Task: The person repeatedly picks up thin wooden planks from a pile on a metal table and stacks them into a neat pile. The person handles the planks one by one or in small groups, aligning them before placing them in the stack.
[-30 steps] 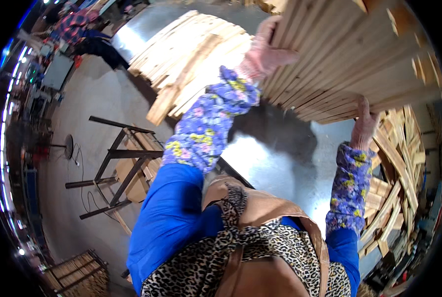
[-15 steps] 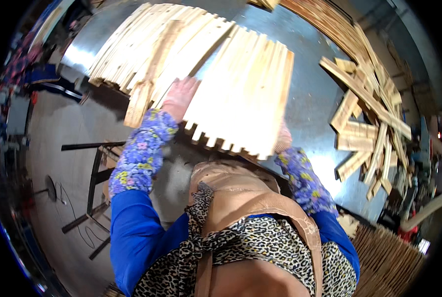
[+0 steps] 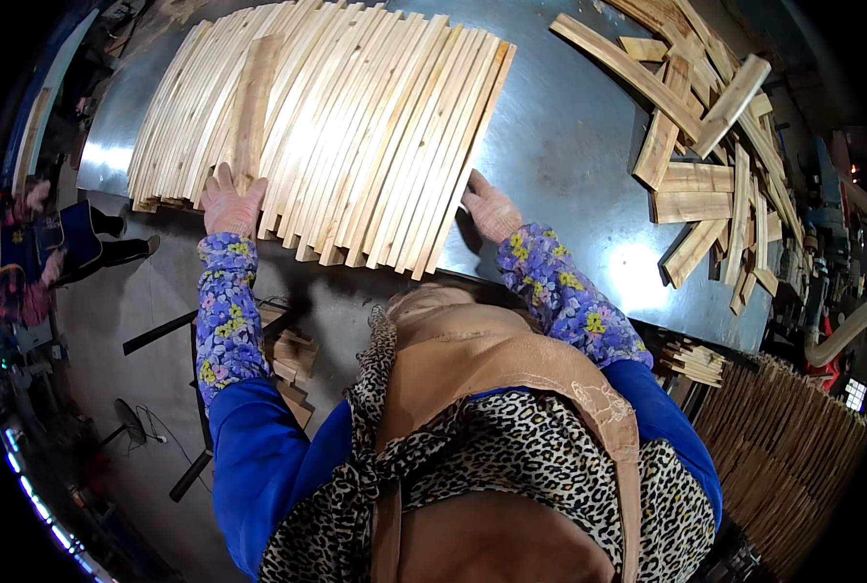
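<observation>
A wide row of pale wooden strips (image 3: 375, 126) lies side by side on the metal table, their near ends uneven. One darker, loose board (image 3: 255, 102) rests across the top of the row. My left hand (image 3: 231, 204) lies with fingers spread over the near end of this board and the strip ends around it. At the row's right side, my right hand (image 3: 493, 211) has its fingers extended toward the outermost strip. Whether its fingertips touch that strip is hard to make out. Neither hand is wrapped around anything.
A jumbled heap of short boards (image 3: 696, 180) covers the right part of the metal table (image 3: 560, 146). Below the right edge stand stacked thin strips (image 3: 783, 447). A dark metal frame (image 3: 198, 360) is on the floor at left, and another person (image 3: 40, 243) is farther left.
The right-hand group of strips has moved left against the other group, closing the gap between them. My left hand has shifted from that gap to the loose board's near end.
</observation>
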`<state>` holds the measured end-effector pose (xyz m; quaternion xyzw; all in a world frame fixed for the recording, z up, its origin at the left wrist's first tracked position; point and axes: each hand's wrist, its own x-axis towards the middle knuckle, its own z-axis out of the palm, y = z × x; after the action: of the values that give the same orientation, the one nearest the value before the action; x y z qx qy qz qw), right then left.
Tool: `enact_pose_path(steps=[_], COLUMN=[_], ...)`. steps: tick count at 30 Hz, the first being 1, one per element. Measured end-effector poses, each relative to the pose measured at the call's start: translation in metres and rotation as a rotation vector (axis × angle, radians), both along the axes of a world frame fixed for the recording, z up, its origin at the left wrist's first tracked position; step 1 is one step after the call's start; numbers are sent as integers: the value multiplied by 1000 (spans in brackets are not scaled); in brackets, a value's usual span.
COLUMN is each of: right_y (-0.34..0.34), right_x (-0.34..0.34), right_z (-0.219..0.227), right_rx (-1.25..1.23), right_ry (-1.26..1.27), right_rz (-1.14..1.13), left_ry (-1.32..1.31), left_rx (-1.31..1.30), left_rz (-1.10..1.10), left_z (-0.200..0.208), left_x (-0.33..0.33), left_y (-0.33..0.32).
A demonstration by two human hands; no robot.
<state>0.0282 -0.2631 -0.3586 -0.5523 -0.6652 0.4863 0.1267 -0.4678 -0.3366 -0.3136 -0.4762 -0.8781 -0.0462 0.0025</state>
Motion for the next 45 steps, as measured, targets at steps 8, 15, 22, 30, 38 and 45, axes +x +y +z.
enact_pose_path(steps=[8, 15, 22, 30, 38, 45], right_y=[17, 62, 255, 429, 411, 284], right_x=[29, 79, 352, 583, 563, 495], right_z=[3, 39, 99, 150, 137, 116], right_rx=[174, -137, 640, 620, 333, 138], right_ry=[-58, -99, -526, -1103, -1097, -745], right_rz=[347, 510, -166, -213, 73, -51], left_ry=[-257, -157, 56, -575, -1957, -1574], left_rx=[193, -21, -169, 246, -144, 9], left_rz=[-112, -241, -64, -607, 122, -113], left_z=[60, 53, 72, -3, -52, -62], left_x=[96, 281, 350, 610, 837, 785], left_y=[6, 2, 43, 287, 402, 340])
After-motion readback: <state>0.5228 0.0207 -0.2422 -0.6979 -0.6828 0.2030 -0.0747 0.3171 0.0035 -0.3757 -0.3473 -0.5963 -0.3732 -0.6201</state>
